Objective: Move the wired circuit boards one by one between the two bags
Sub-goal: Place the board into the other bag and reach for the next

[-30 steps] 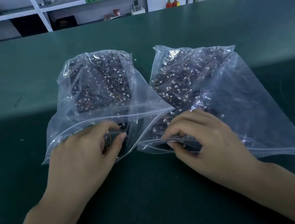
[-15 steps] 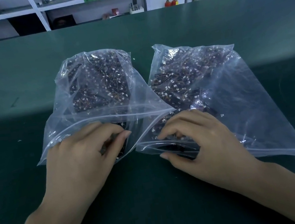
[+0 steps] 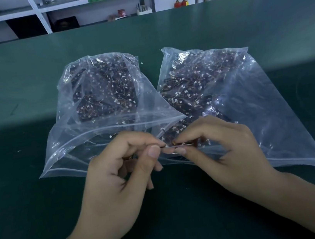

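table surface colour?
Dark green table, plain with no pattern; head view, the only one, shows it best.

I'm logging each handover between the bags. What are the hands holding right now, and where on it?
Both hands pinch one thin circuit board edge-on: left hand at its left end, right hand at its right end.

Two clear zip bags are laid side by side on the green table (image 3: 42, 196), mouths toward the viewer: left bag (image 3: 99, 115), right bag (image 3: 242, 107). Both are filled with dark wired boards. A single circuit board (image 3: 178, 146), seen edge-on, is pinched between left hand (image 3: 116, 177) and right hand (image 3: 228, 154) in front of the bag mouths. Shelving (image 3: 56, 8) is seen behind.
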